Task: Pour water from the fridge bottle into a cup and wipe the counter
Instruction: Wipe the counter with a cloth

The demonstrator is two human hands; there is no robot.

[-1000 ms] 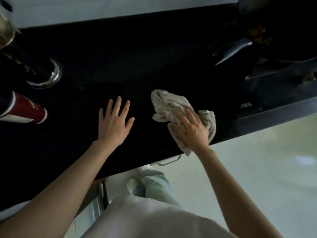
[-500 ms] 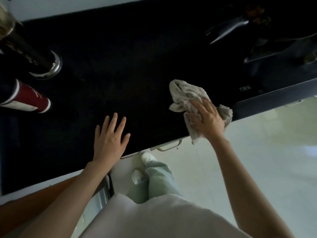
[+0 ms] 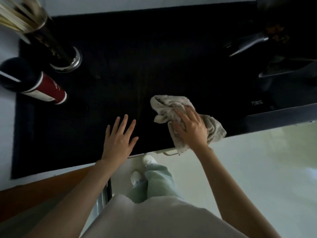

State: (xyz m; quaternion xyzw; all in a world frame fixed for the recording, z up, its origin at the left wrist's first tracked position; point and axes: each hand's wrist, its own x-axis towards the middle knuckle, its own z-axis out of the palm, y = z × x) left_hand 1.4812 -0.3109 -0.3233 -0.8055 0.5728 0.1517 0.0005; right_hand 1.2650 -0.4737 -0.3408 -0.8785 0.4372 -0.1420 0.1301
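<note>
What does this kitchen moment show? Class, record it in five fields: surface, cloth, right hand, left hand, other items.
surface: black glossy counter
cloth: crumpled beige terry cloth, lying near the front edge
right hand: right hand pressing on the cloth
left hand: left hand flat, fingers spread
other items: red-labelled dark bottle; metal chopstick holder

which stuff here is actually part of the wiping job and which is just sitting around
In use:
- cloth, pressed down by the right hand
- black counter, left hand flat on it

Just lying about:
- chopstick holder
- red-labelled bottle
- pan handle at the stove
</note>
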